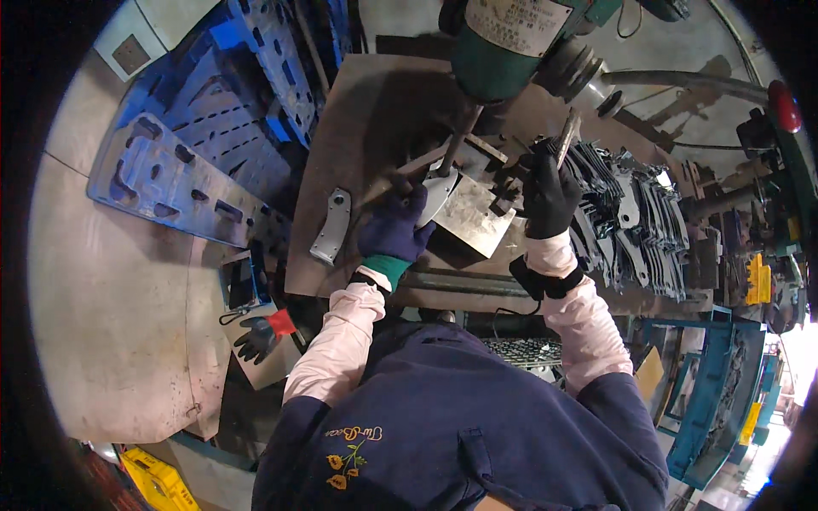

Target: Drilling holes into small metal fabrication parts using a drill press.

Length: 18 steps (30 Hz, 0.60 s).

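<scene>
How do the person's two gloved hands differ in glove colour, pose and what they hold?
The left hand wears a dark blue glove with a green cuff; the right hand wears a black glove. The left hand lies low, pressing a flat metal piece on the work plate; the right hand is raised, gripping an upright metal lever. Both arms have pink sleeves.

Both gloved hands reach forward: left hand [396, 228] curled low, right hand [548, 198] raised, fist closed, beside it.
</scene>
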Each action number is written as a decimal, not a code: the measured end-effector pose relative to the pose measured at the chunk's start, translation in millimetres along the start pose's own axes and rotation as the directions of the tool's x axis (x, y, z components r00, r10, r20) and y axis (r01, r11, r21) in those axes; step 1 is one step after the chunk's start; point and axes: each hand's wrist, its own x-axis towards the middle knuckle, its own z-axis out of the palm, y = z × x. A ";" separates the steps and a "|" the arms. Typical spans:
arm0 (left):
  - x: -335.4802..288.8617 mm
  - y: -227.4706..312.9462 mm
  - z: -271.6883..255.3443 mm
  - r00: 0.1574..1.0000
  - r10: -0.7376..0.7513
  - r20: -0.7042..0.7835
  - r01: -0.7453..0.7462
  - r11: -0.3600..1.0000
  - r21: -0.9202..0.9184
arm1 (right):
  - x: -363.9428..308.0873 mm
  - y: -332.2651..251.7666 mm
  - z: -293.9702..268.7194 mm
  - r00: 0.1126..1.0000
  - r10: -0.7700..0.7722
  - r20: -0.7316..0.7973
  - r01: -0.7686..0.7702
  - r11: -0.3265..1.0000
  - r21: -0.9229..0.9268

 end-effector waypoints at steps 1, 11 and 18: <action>0.0 -1.5 2.4 1.000 0.014 -0.013 -0.014 1.000 0.004 | 0.4 -0.5 1.2 0.996 0.085 -0.024 -0.083 0.992 0.099; 1.8 -2.7 5.9 0.998 0.006 -0.062 -0.008 1.000 -0.024 | 18.6 40.7 -13.9 0.994 -0.102 -0.045 0.102 0.995 0.002; -0.9 -9.1 20.0 0.997 0.005 -0.076 -0.007 1.000 -0.016 | 45.1 71.8 -26.8 0.964 -0.262 -0.036 0.255 0.958 -0.132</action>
